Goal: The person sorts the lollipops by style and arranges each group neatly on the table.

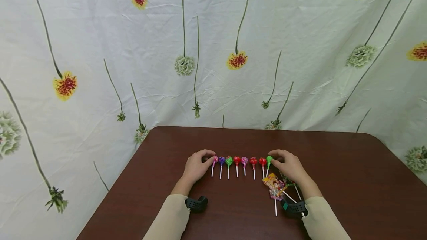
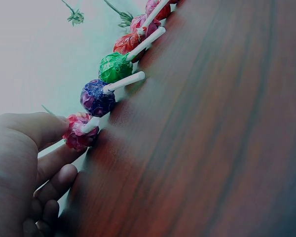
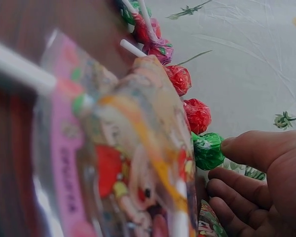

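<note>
A row of several wrapped lollipops with white sticks lies across the table, heads away from me. At its left end my left hand [image 1: 195,167] pinches a pink lollipop [image 2: 80,137] between thumb and forefinger. Beside it lie a purple lollipop [image 2: 97,98] and a green one [image 2: 115,68], then red and pink ones. My right hand [image 1: 291,166] holds the green lollipop [image 3: 209,152] at the right end by its head, thumb on the near side and fingers behind. A red lollipop [image 3: 197,116] is its neighbour.
Below my right hand lies a loose pile of flat lollipops in printed wrappers [image 1: 274,185], their sticks pointing various ways. It partly blocks the right wrist view. The brown table [image 1: 150,203] ends at a white flowered cloth [image 1: 213,92] behind.
</note>
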The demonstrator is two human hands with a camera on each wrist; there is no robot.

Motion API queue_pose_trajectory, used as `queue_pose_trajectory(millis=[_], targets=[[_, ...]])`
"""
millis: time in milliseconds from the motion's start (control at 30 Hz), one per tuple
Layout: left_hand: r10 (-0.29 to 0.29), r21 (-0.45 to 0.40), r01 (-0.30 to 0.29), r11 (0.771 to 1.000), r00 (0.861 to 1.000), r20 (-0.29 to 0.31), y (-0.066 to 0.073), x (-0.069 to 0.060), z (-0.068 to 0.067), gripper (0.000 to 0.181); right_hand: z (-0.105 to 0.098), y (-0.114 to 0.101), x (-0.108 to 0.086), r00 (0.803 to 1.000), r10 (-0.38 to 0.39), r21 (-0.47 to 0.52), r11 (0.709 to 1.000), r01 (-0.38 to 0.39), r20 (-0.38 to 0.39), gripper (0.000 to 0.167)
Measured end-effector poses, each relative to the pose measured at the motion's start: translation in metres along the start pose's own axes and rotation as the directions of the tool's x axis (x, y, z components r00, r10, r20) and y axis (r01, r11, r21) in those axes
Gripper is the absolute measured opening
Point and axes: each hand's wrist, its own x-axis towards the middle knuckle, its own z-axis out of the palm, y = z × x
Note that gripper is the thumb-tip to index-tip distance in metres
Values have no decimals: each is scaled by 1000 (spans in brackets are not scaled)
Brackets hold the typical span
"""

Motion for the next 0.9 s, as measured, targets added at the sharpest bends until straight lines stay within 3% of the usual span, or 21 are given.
queue_pose_trajectory(millis=[433,533,600,667,733,800,900], targets=[[15,-44,-15,999,1000,-22,2,-2,-2,19,-8,-8,-5,1000,2,-14,1000,-2,-8,32],[43,-30,-45,999,996,-83,5,-3,-4,21,-14,-11,-7,1000,-4,-6,1000,4,-20,33],[81,6,-81,997,983,-163,9,-4,-4,19,-17,-12,-9,999,-10,-4,1000,10,-31,33],[143,61,-131,989,953,-268,14,-4,-3,17,-19,-12,-10,999,-19,-3,1000,18,-38,33],[233,125,-201,972,899,-370,21,-6,-1,14,-21,-11,-13,998,-36,-18,999,35,-48,32],[342,188,-287,939,826,-447,31,-8,2,13,-22,-9,-16,996,-61,-34,998,59,-62,31],[520,270,-445,854,708,-478,52,-13,12,13,-24,-4,-23,988,-121,-73,991,114,-96,30]])
